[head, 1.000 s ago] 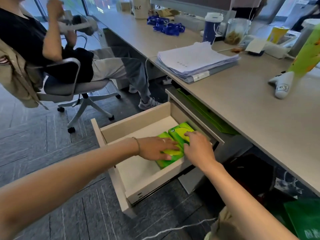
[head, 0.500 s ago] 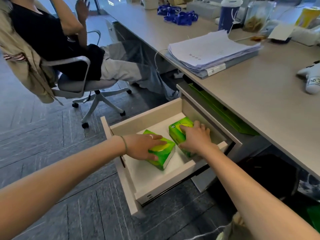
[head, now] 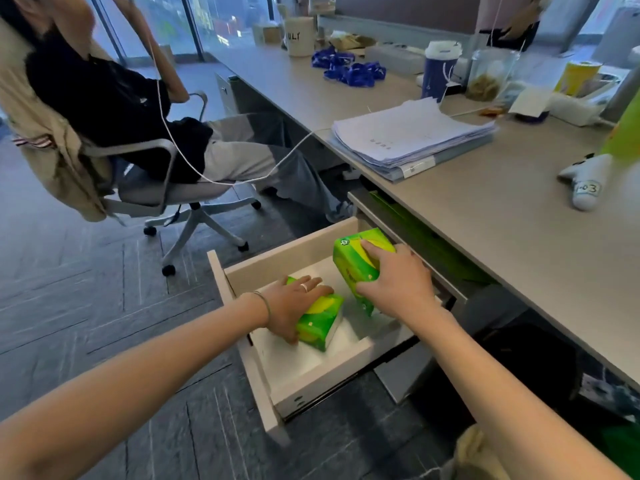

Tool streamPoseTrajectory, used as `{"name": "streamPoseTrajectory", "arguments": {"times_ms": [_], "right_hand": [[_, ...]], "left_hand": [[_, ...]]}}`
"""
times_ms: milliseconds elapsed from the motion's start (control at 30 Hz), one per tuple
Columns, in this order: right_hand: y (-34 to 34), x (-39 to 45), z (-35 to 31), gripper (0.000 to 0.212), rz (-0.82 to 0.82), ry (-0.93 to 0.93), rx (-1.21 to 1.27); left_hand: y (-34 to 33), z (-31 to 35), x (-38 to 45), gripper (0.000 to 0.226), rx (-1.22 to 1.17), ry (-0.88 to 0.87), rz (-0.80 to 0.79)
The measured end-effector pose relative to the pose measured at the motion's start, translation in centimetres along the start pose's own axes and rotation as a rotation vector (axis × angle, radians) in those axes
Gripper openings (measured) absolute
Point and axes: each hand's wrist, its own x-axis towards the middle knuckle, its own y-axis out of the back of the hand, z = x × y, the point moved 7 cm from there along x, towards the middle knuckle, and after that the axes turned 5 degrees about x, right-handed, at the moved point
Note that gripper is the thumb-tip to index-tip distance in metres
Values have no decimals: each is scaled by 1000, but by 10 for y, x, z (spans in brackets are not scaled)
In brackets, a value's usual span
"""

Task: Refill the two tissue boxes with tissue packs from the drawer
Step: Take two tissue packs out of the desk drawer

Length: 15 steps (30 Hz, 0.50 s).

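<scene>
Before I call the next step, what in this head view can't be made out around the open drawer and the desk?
- The two tissue boxes to refill: not found anywhere in the head view.
- Back of the pale wooden drawer: hidden under the grey desk top.
- Left hand thumb grip on the nearer green plastic tissue pack: hidden by the pack.
- Print on the raised green tissue pack under the right hand: too small.
- Green item on the desk: cut by the right edge.

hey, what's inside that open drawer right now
Two green tissue packs: one low in the drawer under the left hand, the other tilted up in the right hand. The rest shows bare white floor. The hands cover whatever lies directly beneath them.
</scene>
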Motion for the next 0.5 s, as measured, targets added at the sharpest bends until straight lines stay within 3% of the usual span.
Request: {"name": "streamPoseTrajectory", "arguments": {"times_ms": [200,367,500], "right_hand": [[39,-37,-13,87,48,160,28],[91,-62,-6,95,126,190,86],[162,-76,26,102,244,137,97]], "left_hand": [[4,8,1,113,85,50,108],[47,9,-26,109,-140,108,406],[118,16,-55,109,-253,78,675]]}}
